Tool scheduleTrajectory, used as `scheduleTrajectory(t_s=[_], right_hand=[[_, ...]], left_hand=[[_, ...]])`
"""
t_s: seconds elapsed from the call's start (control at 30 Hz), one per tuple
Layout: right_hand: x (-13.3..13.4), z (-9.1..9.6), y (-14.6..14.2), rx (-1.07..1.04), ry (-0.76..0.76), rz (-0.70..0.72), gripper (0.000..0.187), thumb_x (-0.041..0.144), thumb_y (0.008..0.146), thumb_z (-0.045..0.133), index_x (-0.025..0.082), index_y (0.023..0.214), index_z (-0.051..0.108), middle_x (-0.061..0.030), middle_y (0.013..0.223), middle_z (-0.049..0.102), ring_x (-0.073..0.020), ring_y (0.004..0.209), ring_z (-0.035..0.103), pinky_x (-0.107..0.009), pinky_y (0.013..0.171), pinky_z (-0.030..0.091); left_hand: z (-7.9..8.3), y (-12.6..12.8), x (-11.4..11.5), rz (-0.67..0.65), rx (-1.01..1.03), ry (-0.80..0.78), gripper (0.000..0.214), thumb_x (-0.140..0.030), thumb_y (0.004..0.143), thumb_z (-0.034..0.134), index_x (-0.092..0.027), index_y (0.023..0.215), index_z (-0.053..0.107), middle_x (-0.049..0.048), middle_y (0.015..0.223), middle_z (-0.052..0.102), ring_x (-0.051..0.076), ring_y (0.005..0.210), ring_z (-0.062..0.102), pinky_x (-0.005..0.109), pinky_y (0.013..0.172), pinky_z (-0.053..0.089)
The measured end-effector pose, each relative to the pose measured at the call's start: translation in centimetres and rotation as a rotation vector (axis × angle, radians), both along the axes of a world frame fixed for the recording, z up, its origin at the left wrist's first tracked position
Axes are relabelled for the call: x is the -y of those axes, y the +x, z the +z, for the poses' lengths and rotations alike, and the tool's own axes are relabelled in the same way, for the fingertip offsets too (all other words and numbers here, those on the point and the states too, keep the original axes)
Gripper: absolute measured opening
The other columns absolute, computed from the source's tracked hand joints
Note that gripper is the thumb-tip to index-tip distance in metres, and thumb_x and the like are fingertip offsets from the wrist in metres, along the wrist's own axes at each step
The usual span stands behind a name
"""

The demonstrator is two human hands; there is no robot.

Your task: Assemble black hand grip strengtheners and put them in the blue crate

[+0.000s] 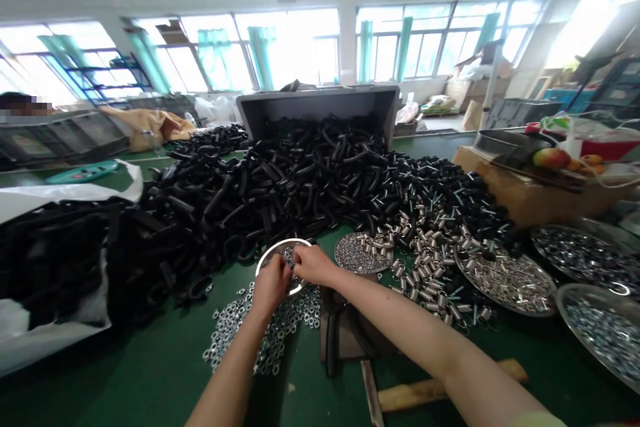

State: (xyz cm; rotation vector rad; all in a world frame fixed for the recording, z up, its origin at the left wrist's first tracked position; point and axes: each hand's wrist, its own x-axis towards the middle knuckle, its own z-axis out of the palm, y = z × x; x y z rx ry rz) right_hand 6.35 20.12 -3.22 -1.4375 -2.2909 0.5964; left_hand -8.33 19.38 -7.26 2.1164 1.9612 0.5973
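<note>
My left hand and my right hand meet over a small round steel dish holding silvery hex nuts. The fingers of both hands curl down at the dish, and whatever they may hold is hidden. Loose hex nuts lie spread on the green mat beneath my left wrist. To my right, a round steel tray of small nuts sits just past my right hand, and silver springs are scattered around it. A large heap of black curved plastic handles rises beyond my hands.
A tipped grey bin stands behind the heap. Round steel trays of metal parts line the right side. A dark hand-operated machine stands below my right forearm. A white sack holds black parts at left. A person's head shows far left.
</note>
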Motion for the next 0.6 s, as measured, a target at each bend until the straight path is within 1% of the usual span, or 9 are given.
scheduleTrajectory(t_s=[0.07,0.13,0.17,0.2,0.27,0.37,0.43,0.53,0.6], right_hand=[[0.8,0.6,1.6,-0.106,-0.017,-0.014,0.024,0.015,0.074,0.053,0.016,0.096,0.064,-0.0019,0.081,0.066,-0.0157,0.077,0.059,-0.025,0.068,0.042],[1.7,0.7,3.7,-0.211,-0.053,-0.027,0.035,0.013,0.071,0.052,0.019,0.104,0.062,0.0002,0.08,0.066,-0.0138,0.075,0.059,-0.023,0.068,0.042],[2.2,0.6,5.0,-0.258,-0.082,-0.036,0.037,0.013,0.071,0.052,0.019,0.106,0.062,0.0002,0.08,0.066,-0.0136,0.073,0.059,-0.024,0.067,0.042],[2.7,0.2,6.2,-0.297,-0.119,-0.047,0.036,0.012,0.07,0.051,0.018,0.103,0.064,-0.0004,0.078,0.066,-0.0136,0.071,0.059,-0.024,0.066,0.043],[3.6,-0.8,8.6,-0.367,-0.225,-0.057,0.029,0.013,0.07,0.051,0.016,0.094,0.067,-0.0015,0.072,0.066,-0.0135,0.063,0.06,-0.025,0.062,0.046],[4.8,-2.7,11.4,-0.469,-0.35,-0.089,0.022,0.02,0.071,0.056,0.014,0.089,0.065,-0.0027,0.068,0.067,-0.0144,0.059,0.063,-0.026,0.058,0.05],[5.3,-3.8,12.2,-0.514,-0.384,-0.111,0.019,0.026,0.071,0.059,0.014,0.084,0.063,-0.0034,0.067,0.067,-0.0154,0.061,0.064,-0.027,0.058,0.052],[5.3,-4.8,12.2,-0.529,-0.377,-0.131,0.015,0.028,0.073,0.057,0.015,0.079,0.059,-0.0027,0.063,0.065,-0.0149,0.056,0.064,-0.027,0.055,0.052],[5.0,-5.2,11.7,-0.508,-0.343,-0.132,0.014,0.026,0.075,0.054,0.015,0.083,0.058,-0.0012,0.063,0.064,-0.0135,0.052,0.062,-0.026,0.053,0.051]], left_hand=[[0.2,0.0,0.7,0.04,0.182,0.023,0.016,-0.032,0.084,0.045,-0.019,0.081,0.052,0.0023,0.072,0.06,0.017,0.067,0.057,0.026,0.062,0.039],[0.6,0.1,1.8,0.062,0.422,-0.007,0.018,-0.036,0.082,0.047,-0.019,0.08,0.051,-0.0007,0.065,0.057,0.015,0.061,0.055,0.025,0.059,0.039],[0.7,0.2,2.6,0.06,0.544,-0.037,0.021,-0.039,0.08,0.049,-0.018,0.079,0.051,-0.0021,0.061,0.055,0.014,0.057,0.054,0.024,0.056,0.039],[0.9,0.4,3.5,0.049,0.652,-0.078,0.024,-0.042,0.079,0.052,-0.018,0.078,0.052,-0.0032,0.058,0.053,0.013,0.054,0.052,0.023,0.054,0.039],[1.0,1.0,5.5,0.013,0.79,-0.179,0.029,-0.045,0.073,0.059,-0.016,0.076,0.057,-0.0035,0.055,0.053,0.012,0.051,0.049,0.022,0.051,0.037],[0.6,2.2,8.5,-0.051,0.858,-0.336,0.03,-0.043,0.07,0.065,-0.013,0.077,0.065,-0.0007,0.059,0.059,0.011,0.052,0.05,0.022,0.051,0.038],[0.0,3.1,10.0,-0.102,0.877,-0.412,0.027,-0.037,0.071,0.064,-0.013,0.082,0.068,0.0017,0.066,0.064,0.011,0.054,0.053,0.023,0.053,0.041],[-0.7,4.5,10.9,-0.145,0.906,-0.453,0.024,-0.03,0.071,0.063,-0.014,0.087,0.069,0.0035,0.075,0.067,0.012,0.058,0.057,0.024,0.056,0.045],[-0.9,5.2,10.7,-0.146,0.924,-0.431,0.022,-0.029,0.07,0.064,-0.014,0.087,0.067,0.003,0.075,0.066,0.013,0.06,0.059,0.024,0.057,0.047]])
